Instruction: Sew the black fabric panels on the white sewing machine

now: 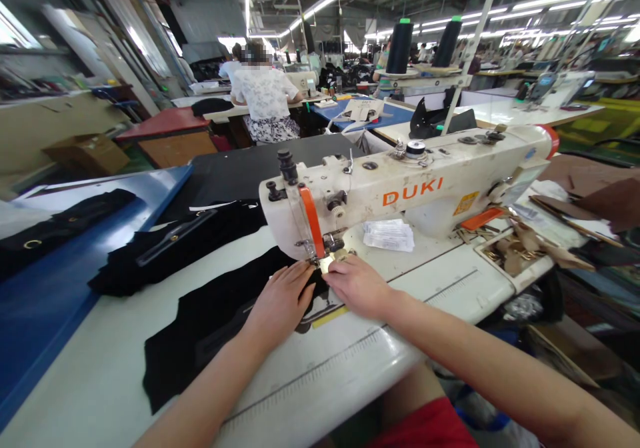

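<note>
A white sewing machine (400, 181) marked DUKI stands on the table. Under its needle area lies a piece of black fabric (215, 308), which spreads out to the left. My left hand (283, 301) rests on that fabric just left of the presser foot, fingers stretched forward and thumb apart. On the other side, my right hand (360, 287) is closed, its fingertips at the fabric's edge beside the lit needle area. The fingers partly hide the stitching spot. An orange lever guard (312, 221) is directly above both hands.
More black pieces (175, 241) lie at left, near a blue board (95, 261). White labels (389, 235) rest beneath the machine arm. A tray (515, 255) with small metal parts sits at right. Thread cones (400, 47) stand behind. A person (265, 91) sits farther back.
</note>
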`<control>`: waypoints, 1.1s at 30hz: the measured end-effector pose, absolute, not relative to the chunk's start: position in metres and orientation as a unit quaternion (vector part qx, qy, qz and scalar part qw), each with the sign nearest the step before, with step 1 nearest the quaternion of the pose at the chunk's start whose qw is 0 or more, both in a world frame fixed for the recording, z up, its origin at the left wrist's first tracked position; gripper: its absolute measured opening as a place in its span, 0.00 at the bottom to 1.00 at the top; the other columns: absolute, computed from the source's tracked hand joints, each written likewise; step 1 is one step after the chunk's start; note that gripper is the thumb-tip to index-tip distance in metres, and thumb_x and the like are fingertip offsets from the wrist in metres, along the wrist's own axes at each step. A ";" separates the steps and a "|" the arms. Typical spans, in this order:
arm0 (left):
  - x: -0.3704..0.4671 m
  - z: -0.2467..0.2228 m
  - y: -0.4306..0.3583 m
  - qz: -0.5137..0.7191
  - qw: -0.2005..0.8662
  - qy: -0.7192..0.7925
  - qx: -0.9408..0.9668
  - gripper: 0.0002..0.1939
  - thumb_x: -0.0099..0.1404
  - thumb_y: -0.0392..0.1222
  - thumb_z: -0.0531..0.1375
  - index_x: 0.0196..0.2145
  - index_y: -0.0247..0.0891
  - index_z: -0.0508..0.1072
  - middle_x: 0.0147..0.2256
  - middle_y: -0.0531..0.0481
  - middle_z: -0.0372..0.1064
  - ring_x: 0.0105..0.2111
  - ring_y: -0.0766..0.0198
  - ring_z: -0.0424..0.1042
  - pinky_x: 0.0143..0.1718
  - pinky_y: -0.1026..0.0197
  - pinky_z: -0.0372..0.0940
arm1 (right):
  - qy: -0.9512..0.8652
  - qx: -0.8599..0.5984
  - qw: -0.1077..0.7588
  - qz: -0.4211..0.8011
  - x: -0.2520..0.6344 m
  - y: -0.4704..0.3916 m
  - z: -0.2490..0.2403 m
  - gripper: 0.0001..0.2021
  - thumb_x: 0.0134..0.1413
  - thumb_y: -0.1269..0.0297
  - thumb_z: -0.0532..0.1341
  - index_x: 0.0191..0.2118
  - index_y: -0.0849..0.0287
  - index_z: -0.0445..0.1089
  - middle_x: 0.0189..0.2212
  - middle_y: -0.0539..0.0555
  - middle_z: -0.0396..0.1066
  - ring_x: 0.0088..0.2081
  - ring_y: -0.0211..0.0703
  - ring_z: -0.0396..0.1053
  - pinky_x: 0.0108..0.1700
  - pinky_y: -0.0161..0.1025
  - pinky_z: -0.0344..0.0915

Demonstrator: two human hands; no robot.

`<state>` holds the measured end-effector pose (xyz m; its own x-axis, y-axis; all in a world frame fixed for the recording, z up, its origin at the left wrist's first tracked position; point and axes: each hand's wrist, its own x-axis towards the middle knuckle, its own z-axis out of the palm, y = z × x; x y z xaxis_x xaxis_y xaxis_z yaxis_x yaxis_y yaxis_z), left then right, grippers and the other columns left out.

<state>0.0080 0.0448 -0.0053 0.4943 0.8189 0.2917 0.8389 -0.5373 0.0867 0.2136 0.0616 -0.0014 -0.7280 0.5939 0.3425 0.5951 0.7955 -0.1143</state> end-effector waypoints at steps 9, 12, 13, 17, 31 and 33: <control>0.003 -0.007 0.039 -0.150 0.030 -0.484 -0.861 0.20 0.70 0.43 0.49 0.53 0.32 0.71 0.54 0.38 0.70 0.55 0.53 0.68 0.56 0.46 0.63 | -0.918 -0.319 0.236 0.006 0.217 0.058 -0.003 0.09 0.61 0.72 0.56 0.34 0.61 0.74 0.32 0.56 0.70 0.36 0.45 0.63 0.42 0.41 0.61; -0.007 -0.003 0.016 -0.134 0.020 -0.485 -0.864 0.20 0.71 0.43 0.49 0.56 0.36 0.69 0.56 0.42 0.68 0.58 0.55 0.65 0.58 0.46 0.60 | -0.911 -0.307 0.275 0.015 0.220 0.055 -0.006 0.08 0.60 0.73 0.56 0.36 0.60 0.73 0.33 0.56 0.70 0.37 0.46 0.63 0.42 0.42 0.62; -0.010 0.000 0.006 -0.129 0.025 -0.486 -0.864 0.21 0.71 0.43 0.49 0.57 0.37 0.68 0.58 0.42 0.66 0.59 0.55 0.63 0.60 0.45 0.58 | -0.910 -0.304 0.282 0.017 0.220 0.054 -0.007 0.08 0.60 0.73 0.56 0.36 0.60 0.73 0.33 0.56 0.70 0.37 0.46 0.63 0.42 0.42 0.62; -0.028 0.020 -0.038 -0.142 0.105 -0.518 -0.837 0.36 0.66 0.54 0.55 0.65 0.34 0.53 0.65 0.37 0.53 0.65 0.45 0.50 0.62 0.36 0.50 | -0.911 -0.293 0.290 0.018 0.221 0.052 -0.008 0.08 0.60 0.72 0.56 0.35 0.60 0.73 0.32 0.56 0.70 0.37 0.46 0.63 0.43 0.43 0.63; -0.169 0.088 -0.024 -0.135 0.180 -0.760 -0.609 0.17 0.65 0.38 0.49 0.47 0.34 0.72 0.43 0.43 0.75 0.41 0.49 0.76 0.41 0.49 0.72 | -0.905 -0.284 0.312 0.050 0.218 0.049 -0.010 0.10 0.61 0.72 0.55 0.35 0.59 0.74 0.33 0.57 0.71 0.37 0.46 0.65 0.42 0.43 0.65; -0.163 0.122 0.014 -0.187 0.217 -0.746 -0.601 0.18 0.69 0.37 0.47 0.51 0.29 0.68 0.49 0.40 0.70 0.51 0.45 0.69 0.51 0.43 0.65 | -0.904 -0.290 0.311 0.053 0.217 0.048 -0.010 0.11 0.62 0.72 0.54 0.35 0.59 0.74 0.33 0.57 0.71 0.37 0.47 0.66 0.42 0.43 0.65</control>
<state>-0.1625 0.0139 0.1219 -0.1829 0.8162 0.5481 0.9782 0.2068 0.0184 0.2174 0.0484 -0.0101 -0.6388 0.5568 0.5309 0.4907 0.8264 -0.2763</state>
